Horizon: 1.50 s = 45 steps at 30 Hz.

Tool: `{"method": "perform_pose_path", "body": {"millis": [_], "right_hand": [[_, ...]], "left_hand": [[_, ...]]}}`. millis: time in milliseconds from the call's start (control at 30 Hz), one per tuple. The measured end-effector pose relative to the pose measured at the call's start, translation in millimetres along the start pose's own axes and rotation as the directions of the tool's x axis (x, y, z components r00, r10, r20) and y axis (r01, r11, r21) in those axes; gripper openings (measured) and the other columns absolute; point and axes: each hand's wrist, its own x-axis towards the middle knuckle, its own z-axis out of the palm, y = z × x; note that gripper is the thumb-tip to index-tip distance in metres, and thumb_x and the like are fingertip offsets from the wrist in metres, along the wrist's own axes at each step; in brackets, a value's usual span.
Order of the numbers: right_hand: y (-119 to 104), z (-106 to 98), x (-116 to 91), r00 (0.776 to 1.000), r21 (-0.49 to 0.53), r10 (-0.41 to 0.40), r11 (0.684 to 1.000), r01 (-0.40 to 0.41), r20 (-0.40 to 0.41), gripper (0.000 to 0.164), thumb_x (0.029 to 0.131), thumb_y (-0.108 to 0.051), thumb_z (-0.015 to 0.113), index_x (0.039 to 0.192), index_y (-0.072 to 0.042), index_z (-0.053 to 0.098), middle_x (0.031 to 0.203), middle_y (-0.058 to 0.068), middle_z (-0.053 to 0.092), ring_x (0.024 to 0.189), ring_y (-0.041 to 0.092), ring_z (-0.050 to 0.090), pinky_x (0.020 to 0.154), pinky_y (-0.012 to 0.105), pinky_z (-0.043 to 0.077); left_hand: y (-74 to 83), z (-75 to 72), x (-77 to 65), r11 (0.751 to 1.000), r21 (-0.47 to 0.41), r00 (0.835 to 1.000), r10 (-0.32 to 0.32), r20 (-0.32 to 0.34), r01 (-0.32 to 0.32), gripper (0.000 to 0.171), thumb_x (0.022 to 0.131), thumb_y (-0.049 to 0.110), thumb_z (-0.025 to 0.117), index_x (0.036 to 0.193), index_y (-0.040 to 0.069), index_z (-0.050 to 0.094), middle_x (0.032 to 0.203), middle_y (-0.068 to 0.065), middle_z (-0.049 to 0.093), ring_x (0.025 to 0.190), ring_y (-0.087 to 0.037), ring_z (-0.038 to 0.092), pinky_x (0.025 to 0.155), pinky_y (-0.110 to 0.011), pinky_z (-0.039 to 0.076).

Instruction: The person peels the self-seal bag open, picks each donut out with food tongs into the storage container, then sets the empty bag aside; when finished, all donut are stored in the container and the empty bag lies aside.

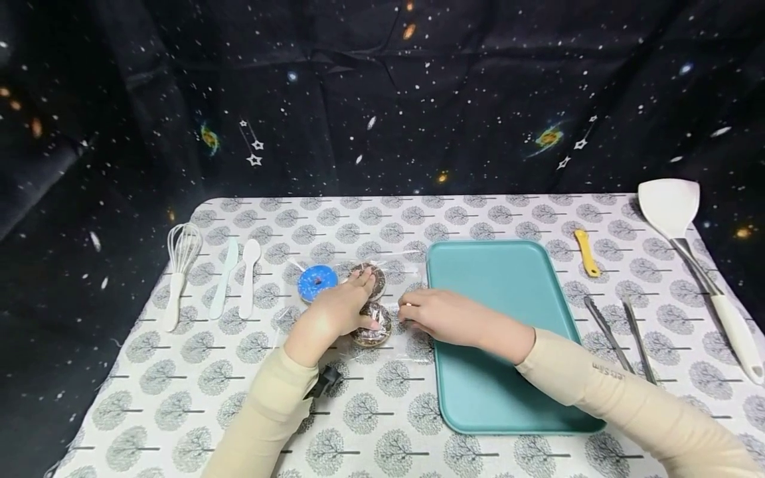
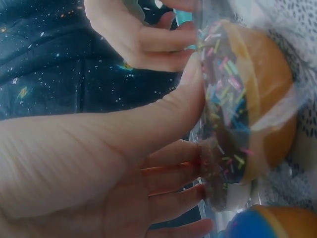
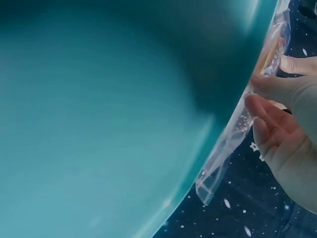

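Note:
A clear plastic bag [image 1: 412, 265] lies flat on the cloth with one blue-iced donut [image 1: 317, 283] and two chocolate-iced donuts [image 1: 372, 325] inside. Colourful sprinkles show on the nearest chocolate donut [image 2: 230, 99] in the left wrist view. My left hand [image 1: 337, 309] rests on the bag over the chocolate donuts, its fingers stretched out on one and its thumb on the other. At the bag's right side, my right hand [image 1: 439, 315] pinches the plastic between thumb and curled fingers, as the right wrist view shows near the tray's edge.
A teal tray [image 1: 496, 279] lies under my right forearm. On the left are a whisk [image 1: 178, 279], a pale green knife [image 1: 224, 279] and a white spoon [image 1: 248, 279]. To the right lie a yellow-handled tool [image 1: 587, 253], metal tongs [image 1: 636, 338] and a white spatula [image 1: 669, 209].

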Motion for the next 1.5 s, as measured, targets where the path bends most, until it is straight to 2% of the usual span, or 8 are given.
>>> {"method": "perform_pose_path", "body": {"millis": [267,633,833,1033,1167,1267,1367,1500], "right_hand": [[0,0,6,0.995,-0.020,0.042,0.999,-0.040,0.090,0.014,0.081,-0.018,0.069,0.093,-0.011,0.065,0.089,-0.002,0.065,0.087,0.014,0.061,0.087,0.027,0.051],[4,3,13,0.994,-0.045,0.018,0.999,-0.013,0.111,0.013,0.077,-0.014,0.074,0.084,-0.013,0.062,0.080,-0.005,0.060,0.078,0.010,0.057,0.077,0.021,0.051],[8,-3,4,0.996,0.035,-0.023,0.999,0.020,0.089,0.014,0.079,-0.002,0.067,0.075,-0.014,0.061,0.075,-0.005,0.059,0.074,0.009,0.055,0.072,0.019,0.050],[15,-16,-14,0.997,0.056,-0.018,0.998,0.014,0.071,0.013,0.081,-0.001,0.066,0.081,-0.014,0.064,0.083,-0.006,0.064,0.084,0.010,0.059,0.084,0.025,0.051],[14,-20,-16,0.999,0.014,-0.024,1.000,0.024,0.034,0.008,0.083,-0.010,0.067,0.089,-0.014,0.063,0.088,-0.006,0.064,0.089,0.011,0.059,0.086,0.028,0.050],[9,-24,-14,0.999,0.009,-0.050,0.999,0.050,0.011,0.014,0.081,-0.012,0.070,0.093,-0.015,0.065,0.091,-0.005,0.062,0.090,0.011,0.059,0.086,0.028,0.050],[2,-26,-12,0.995,0.015,-0.092,0.996,0.091,0.036,0.021,0.077,-0.011,0.073,0.096,-0.016,0.067,0.093,-0.006,0.063,0.091,0.010,0.059,0.087,0.027,0.050],[-6,-26,-13,0.988,0.012,-0.124,0.992,0.124,0.096,0.013,0.078,-0.012,0.071,0.090,-0.017,0.069,0.090,-0.009,0.064,0.086,0.008,0.057,0.084,0.023,0.049]], "left_hand": [[1.0,-0.2,-1.0,1.000,-0.009,1.000,-0.012,0.001,0.012,0.089,0.079,0.042,0.067,0.147,0.005,0.023,0.155,-0.009,0.011,0.141,-0.029,0.016,0.110,-0.052,0.026],[2.5,-0.8,-2.8,1.000,-0.022,1.000,-0.004,-0.008,0.004,0.089,0.077,0.041,0.068,0.146,0.004,0.025,0.155,-0.010,0.012,0.141,-0.030,0.017,0.110,-0.051,0.027],[3.8,0.6,-2.0,1.000,-0.023,1.000,0.007,-0.006,-0.008,0.089,0.077,0.041,0.068,0.146,0.004,0.025,0.155,-0.009,0.012,0.141,-0.030,0.016,0.111,-0.052,0.025],[1.7,1.7,-2.5,0.999,-0.032,1.000,-0.002,-0.009,0.002,0.089,0.077,0.040,0.069,0.146,0.005,0.025,0.155,-0.008,0.011,0.142,-0.029,0.015,0.111,-0.053,0.024],[0.0,1.0,-3.7,0.999,-0.036,1.000,-0.001,-0.011,0.000,0.090,0.077,0.040,0.069,0.146,0.004,0.025,0.155,-0.010,0.012,0.141,-0.030,0.016,0.110,-0.054,0.025],[-0.7,0.8,-3.2,0.999,-0.033,1.000,0.005,-0.016,-0.006,0.090,0.077,0.040,0.069,0.146,0.003,0.025,0.155,-0.010,0.013,0.141,-0.030,0.016,0.110,-0.055,0.025],[-1.0,1.1,-1.8,0.999,-0.034,1.000,0.007,-0.021,-0.007,0.090,0.077,0.040,0.069,0.146,0.003,0.026,0.155,-0.010,0.013,0.141,-0.030,0.017,0.110,-0.053,0.026],[-1.9,1.0,0.7,0.999,-0.037,1.000,0.001,-0.019,-0.001,0.090,0.076,0.040,0.070,0.146,0.005,0.026,0.155,-0.009,0.013,0.141,-0.030,0.018,0.109,-0.052,0.028]]}}
